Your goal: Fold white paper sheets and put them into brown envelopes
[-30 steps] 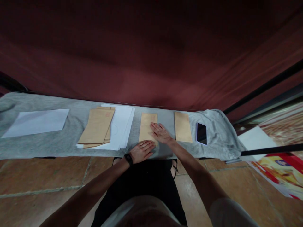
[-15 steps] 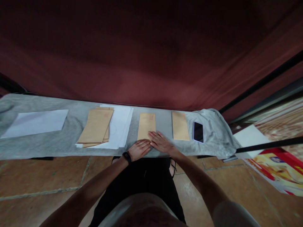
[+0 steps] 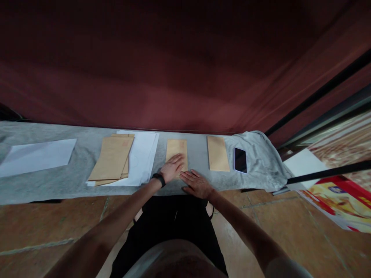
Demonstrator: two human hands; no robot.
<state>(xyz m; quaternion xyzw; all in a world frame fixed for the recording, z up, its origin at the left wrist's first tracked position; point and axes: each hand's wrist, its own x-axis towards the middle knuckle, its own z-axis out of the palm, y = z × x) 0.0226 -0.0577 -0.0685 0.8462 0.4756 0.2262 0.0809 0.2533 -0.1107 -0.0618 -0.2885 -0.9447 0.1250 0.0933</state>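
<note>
A brown paper envelope [image 3: 175, 146] lies on the grey cloth-covered surface in front of me. My left hand [image 3: 173, 166], with a black band on the wrist, rests flat over its lower middle, fingers stretched out. Close beside it, my right hand [image 3: 197, 183] lies with fingers extended at the envelope's lower right edge. The envelope's bottom part is partly hidden under my hands. A second brown envelope [image 3: 218, 153] lies apart to the right. To the left, several brown envelopes [image 3: 111, 158] are stacked on white paper sheets [image 3: 142, 158].
A phone [image 3: 240, 160] lies right of the second envelope on the grey cloth [image 3: 261, 162]. A white sheet [image 3: 40, 154] is at the far left. A dark red curtain [image 3: 174, 96] hangs behind. Black bars [image 3: 330, 172] and a red-yellow box [image 3: 344, 200] stand at the right.
My left hand has moved up and onto the envelope. My right hand has slid slightly down toward the near edge. The view has shifted a little.
</note>
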